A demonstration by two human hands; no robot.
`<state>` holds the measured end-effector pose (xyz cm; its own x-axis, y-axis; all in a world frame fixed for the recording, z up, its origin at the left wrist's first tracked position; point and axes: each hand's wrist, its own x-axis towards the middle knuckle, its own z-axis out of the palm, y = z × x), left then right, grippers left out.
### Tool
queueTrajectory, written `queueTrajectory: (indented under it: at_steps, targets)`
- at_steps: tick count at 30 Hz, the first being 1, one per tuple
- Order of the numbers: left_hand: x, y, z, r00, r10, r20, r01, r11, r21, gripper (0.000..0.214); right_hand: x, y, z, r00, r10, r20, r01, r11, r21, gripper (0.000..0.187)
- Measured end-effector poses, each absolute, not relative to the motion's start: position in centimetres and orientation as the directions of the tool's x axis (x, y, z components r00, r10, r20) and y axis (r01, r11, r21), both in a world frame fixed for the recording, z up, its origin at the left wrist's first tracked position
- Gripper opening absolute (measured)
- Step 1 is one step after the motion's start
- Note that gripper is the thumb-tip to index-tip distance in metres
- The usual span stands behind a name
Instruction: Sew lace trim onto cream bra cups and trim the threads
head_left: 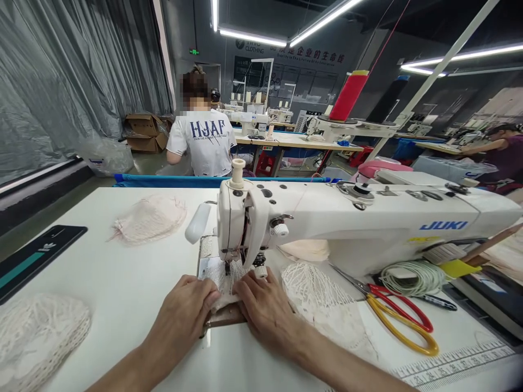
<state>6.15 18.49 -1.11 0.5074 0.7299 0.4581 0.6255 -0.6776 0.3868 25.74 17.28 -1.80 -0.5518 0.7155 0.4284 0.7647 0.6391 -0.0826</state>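
A white JUKI sewing machine point(368, 223) stands on the white table point(122, 283). Under its needle lies a small piece of white lace fabric point(223, 280). My left hand point(186, 313) rests flat on the left part of this piece, fingers together and pressing down. On the right part my right hand point(265, 310) also presses, fingers stretched toward the presser foot. Both hands lie just in front of the needle. More white lace point(322, 299) spreads to the right of my right hand.
Scissors with red and yellow handles point(398, 316) lie right of the lace, near a coil of white cord point(412, 277). Lace piles sit at the left point(151, 218) and near left corner point(36, 332). A dark phone point(36, 256) lies at the table's left edge. A person in a white T-shirt point(204, 141) sits ahead.
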Motion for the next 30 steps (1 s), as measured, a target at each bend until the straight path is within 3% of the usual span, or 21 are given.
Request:
queueTrajectory:
  at_steps: [3, 5, 7, 9, 12, 15, 20, 25, 27, 30]
  targets:
    - [6.2, 18.4, -1.1, 0.549, 0.71, 0.441, 0.612, -0.701, 0.366, 0.015, 26.0, 18.0, -1.7, -0.573, 0.693, 0.438, 0.724, 0.678, -0.125, 0.019]
    - [6.2, 18.3, -1.3, 0.603, 0.65, 0.462, 0.596, -0.752, 0.28, 0.011, 26.3, 18.5, -1.4, -0.585, 0.695, 0.419, 0.687, 0.699, -0.2, 0.024]
    - [6.2, 18.4, -1.5, 0.63, 0.602, 0.49, 0.586, -0.783, 0.208, 0.019, 26.7, 18.7, -1.0, -0.583, 0.717, 0.382, 0.681, 0.688, -0.251, 0.024]
    - [6.2, 18.6, -1.7, 0.6, 0.623, 0.502, 0.595, -0.767, 0.24, 0.028, 26.8, 18.4, -0.6, -0.553, 0.755, 0.352, 0.713, 0.647, -0.269, 0.022]
    - [6.1, 18.9, -1.7, 0.552, 0.692, 0.466, 0.595, -0.718, 0.361, 0.027, 26.2, 17.4, -0.2, -0.53, 0.754, 0.387, 0.737, 0.636, -0.23, 0.013]
    - [6.2, 19.0, -1.4, 0.539, 0.719, 0.438, 0.604, -0.693, 0.393, 0.028, 24.6, 16.6, -0.6, -0.511, 0.734, 0.447, 0.766, 0.625, -0.15, 0.04]
    - [6.4, 18.8, -1.4, 0.524, 0.731, 0.438, 0.633, -0.678, 0.374, 0.034, 23.1, 17.5, -1.6, -0.463, 0.751, 0.471, 0.848, 0.53, -0.011, 0.013]
    - [6.1, 18.5, -1.3, 0.56, 0.694, 0.452, 0.609, -0.715, 0.344, 0.031, 26.3, 18.0, -1.1, -0.549, 0.624, 0.556, 0.8, 0.584, 0.135, 0.021]
    - [5.9, 18.3, -1.2, 0.582, 0.676, 0.452, 0.592, -0.733, 0.334, 0.028, 27.7, 17.1, -0.3, -0.541, 0.653, 0.53, 0.808, 0.578, 0.111, 0.027]
    - [5.8, 17.9, -0.9, 0.627, 0.619, 0.473, 0.556, -0.781, 0.286, 0.024, 28.4, 15.1, 1.1, -0.538, 0.739, 0.406, 0.797, 0.603, -0.043, 0.025]
